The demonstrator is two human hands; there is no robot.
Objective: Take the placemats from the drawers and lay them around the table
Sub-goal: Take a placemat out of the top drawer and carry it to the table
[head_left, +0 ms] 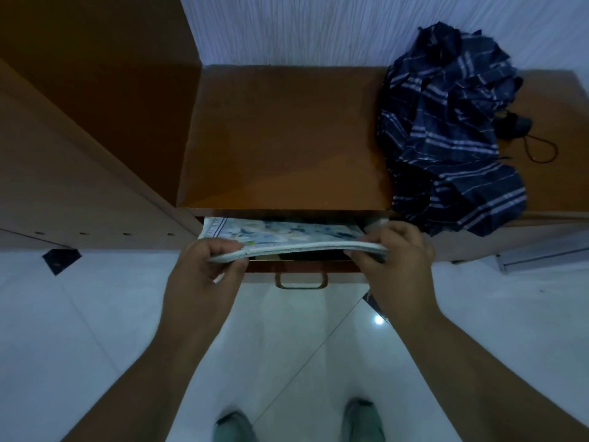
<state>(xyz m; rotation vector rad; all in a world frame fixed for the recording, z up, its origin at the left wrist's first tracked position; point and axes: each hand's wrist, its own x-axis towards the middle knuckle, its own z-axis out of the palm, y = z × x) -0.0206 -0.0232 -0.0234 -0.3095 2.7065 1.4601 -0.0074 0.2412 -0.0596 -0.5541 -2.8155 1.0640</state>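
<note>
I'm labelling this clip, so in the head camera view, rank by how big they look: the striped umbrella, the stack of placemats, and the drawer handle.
1. striped umbrella, largest.
2. stack of placemats, held at each end by the left hand and right hand, partly hidden under the cabinet top.
3. drawer handle, clearly smallest.

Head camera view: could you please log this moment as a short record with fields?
placemats: pale stack with blue print, lifted partly out of the drawer
drawer: open, metal handle on its front
left hand: gripping the stack's left end
right hand: gripping the stack's right end
cabinet top: brown wood, folded dark plaid umbrella lying at its right
floor: pale tiles
</note>
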